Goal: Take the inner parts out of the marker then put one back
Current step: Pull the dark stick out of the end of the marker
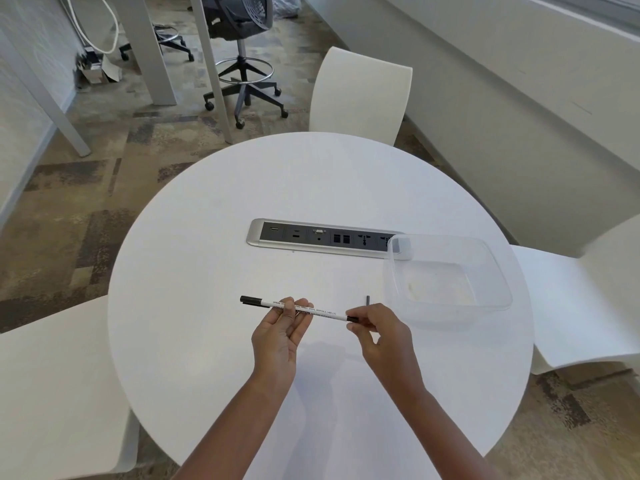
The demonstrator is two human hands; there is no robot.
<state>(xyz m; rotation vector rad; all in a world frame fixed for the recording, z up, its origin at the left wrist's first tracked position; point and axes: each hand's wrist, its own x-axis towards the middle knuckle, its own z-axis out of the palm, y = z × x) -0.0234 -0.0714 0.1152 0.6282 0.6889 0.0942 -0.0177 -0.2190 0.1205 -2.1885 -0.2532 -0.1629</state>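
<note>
Head view, and straight off the hidden bits: the marker has its rt tip buried under the right hand, so can't tell what's at that end beyond a short black section. Print on the barrel is too small to read. Both forearms are cut off at the bottom edge.

Marker sits in the air just above the table, near the front-centre. Long axis runs left-right, w/ the black capped end pointing left and slightly away and the rt end a touch nearer the person. Slim white cylinder, smooth.

Left hand is palm-up, fingers curled round the mid-barrel. Right hand pinches the black rt end w/ its fingertips.

A short dark rod lies on the table just beyond the right hand, apart from it. Beside it is a clear plastic tub, rectangular w/ rounded corners, overlapping a metal-framed socket strip.
</note>
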